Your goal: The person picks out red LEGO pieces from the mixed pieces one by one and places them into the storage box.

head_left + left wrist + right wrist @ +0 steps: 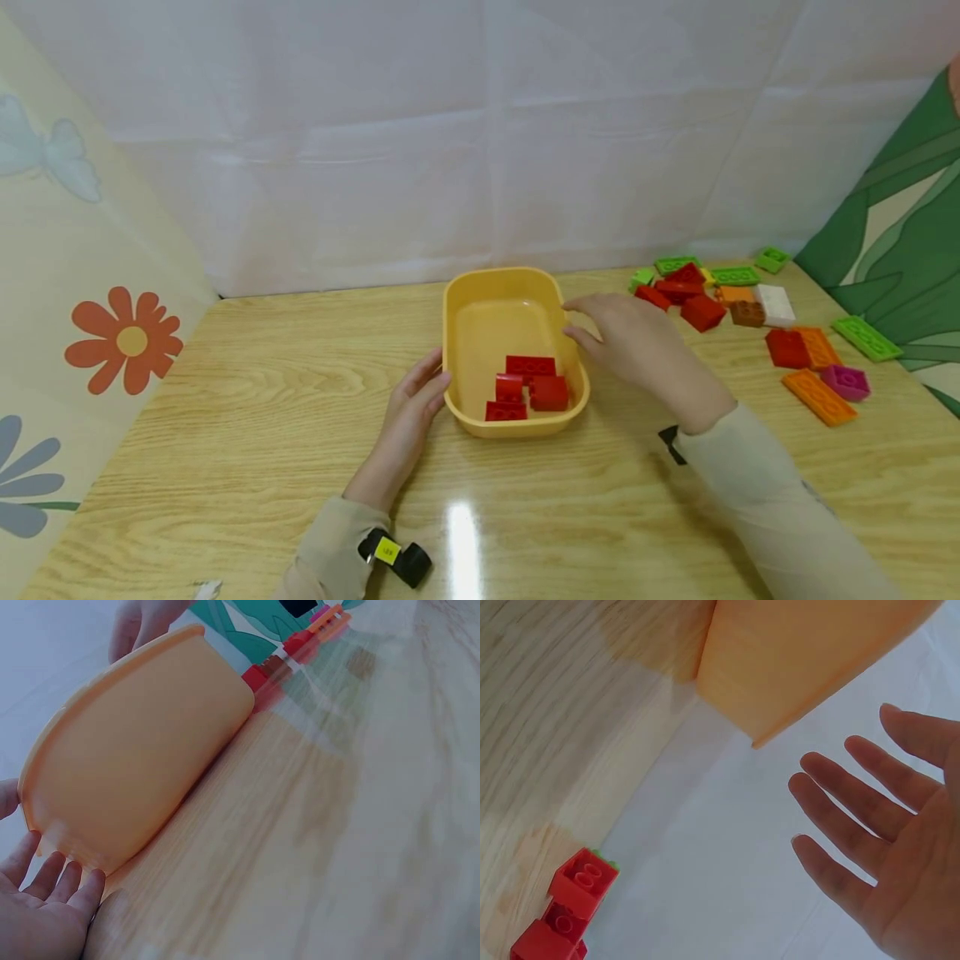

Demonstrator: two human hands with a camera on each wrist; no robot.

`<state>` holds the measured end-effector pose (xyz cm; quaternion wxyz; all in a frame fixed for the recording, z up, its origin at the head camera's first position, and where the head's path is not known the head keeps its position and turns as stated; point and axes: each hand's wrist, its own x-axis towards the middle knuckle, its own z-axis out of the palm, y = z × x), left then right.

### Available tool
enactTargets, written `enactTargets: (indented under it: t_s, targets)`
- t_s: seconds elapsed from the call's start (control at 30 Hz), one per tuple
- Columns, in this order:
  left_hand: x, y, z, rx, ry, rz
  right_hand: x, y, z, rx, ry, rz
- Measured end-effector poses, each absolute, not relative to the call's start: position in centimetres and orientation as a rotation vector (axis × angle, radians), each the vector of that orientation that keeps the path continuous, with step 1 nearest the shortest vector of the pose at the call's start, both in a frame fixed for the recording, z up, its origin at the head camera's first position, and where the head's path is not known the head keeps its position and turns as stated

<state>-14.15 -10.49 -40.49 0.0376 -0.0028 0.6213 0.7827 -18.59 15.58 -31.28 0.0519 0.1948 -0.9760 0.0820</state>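
Note:
A yellow plastic tub (467, 333) stands on the table in front of me. Several red building bricks (549, 393) lie inside it, gathered toward its near right corner. My left hand (408, 412) is at the tub's left side; in the left wrist view its fingertips touch the outer wall (142, 742), fingers nearly straight. Close to the right rim is my right hand (630, 337), its thumb and fingers spread. From the right wrist, that hand (900, 817) shows a bare palm and extended fingers, with a gap between them and the tub (795, 660).
Loose bricks are scattered at the right: a red pile (702, 312), a white brick (775, 305), a brown brick (747, 313), an orange plate (819, 397), a magenta brick (846, 382) and a green plate (867, 337). A white cloth (337, 167) hangs behind the table.

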Motion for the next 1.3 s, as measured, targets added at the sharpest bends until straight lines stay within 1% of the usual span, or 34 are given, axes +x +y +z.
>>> enactTargets:
  t_s: [0.57,0.8,1.03,1.3]
  targets:
    - [-14.2,-10.5,-40.4,-0.024,1.903,2.397,-20.0,18.5,-31.4,0.415,-3.003,0.302]
    - [-14.2,-10.5,-40.5,-0.020,1.892,2.411,-20.5,19.6,-31.6,0.415,-3.002,0.292]
    - [-14.3,-10.4,-40.8,0.040,1.957,2.403,-20.9,20.6,-31.7,0.382,-3.022,0.308]
    - [-14.3,-10.4,-40.6,0.000,1.903,2.412,-21.3,21.4,-31.9,0.343,-3.044,0.314]
